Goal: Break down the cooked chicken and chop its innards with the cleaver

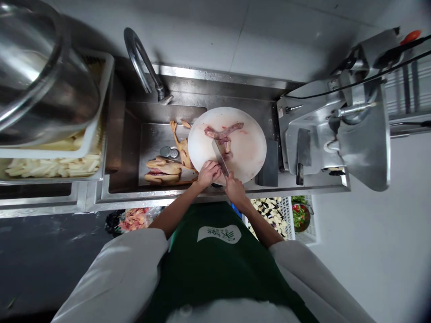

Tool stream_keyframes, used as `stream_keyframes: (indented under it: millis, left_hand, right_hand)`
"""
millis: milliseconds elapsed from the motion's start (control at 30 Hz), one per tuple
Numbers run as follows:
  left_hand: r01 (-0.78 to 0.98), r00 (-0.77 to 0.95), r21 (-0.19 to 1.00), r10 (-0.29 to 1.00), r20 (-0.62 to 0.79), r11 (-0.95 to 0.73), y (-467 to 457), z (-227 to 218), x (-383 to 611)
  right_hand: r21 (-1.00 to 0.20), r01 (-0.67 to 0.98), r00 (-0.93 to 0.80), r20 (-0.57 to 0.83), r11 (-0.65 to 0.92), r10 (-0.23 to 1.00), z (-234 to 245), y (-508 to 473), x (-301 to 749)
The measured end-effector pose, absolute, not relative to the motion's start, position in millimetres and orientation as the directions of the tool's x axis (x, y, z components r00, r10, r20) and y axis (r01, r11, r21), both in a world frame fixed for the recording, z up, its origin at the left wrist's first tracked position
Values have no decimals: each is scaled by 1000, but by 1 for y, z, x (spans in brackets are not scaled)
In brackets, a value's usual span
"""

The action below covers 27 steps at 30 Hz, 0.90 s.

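Observation:
My right hand [235,188] is wrapped round the handle of a cleaver [220,158], its blade slanting up and left over a round white cutting board [251,154]. Beside the blade, at the board's near edge, my left hand [208,172] is closed with its fingers curled; whatever lies under them is hidden. A long piece of raw meat, like a poultry neck [224,131], lies on the board beyond the blade tip. Smaller raw pieces [226,146] sit just below it, next to the blade. Reddish smears mark the board.
Plucked whole birds [163,170] lie in the steel sink [148,134] left of the board, under a curved faucet [143,58]. A second cleaver [303,150] rests by a slicing machine [363,134] at right. A large steel pot [43,85] and cut vegetable strips [54,166] stand at left.

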<state>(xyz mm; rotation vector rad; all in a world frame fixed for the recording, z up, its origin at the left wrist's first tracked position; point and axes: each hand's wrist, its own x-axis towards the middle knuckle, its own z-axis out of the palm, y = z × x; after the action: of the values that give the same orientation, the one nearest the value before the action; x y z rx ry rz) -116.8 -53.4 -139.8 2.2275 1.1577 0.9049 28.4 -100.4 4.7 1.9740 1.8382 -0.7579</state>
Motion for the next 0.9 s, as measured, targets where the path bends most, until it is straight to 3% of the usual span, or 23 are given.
stream_keyframes:
  millis: [433,733,800,900]
  left_hand:
    - [484,374,709,854,362,-513,-50,-141,-113]
    - [430,396,755,855,334,-495,-52,-134,-123]
    - [463,320,759,885,338,-457,-46,-121,-132]
    - [517,55,745,885,462,-422,-18,-67,-140]
  right_hand:
    - [-156,977,6,-665,-147,747,20,-111,46]
    - [-153,975,39,-604,-164,796,-19,-134,48]
    - [-166,972,36,-589,-164,807,-25,-138,50]
    - [-200,967,15,-579,-160,815,-29,-140,51]
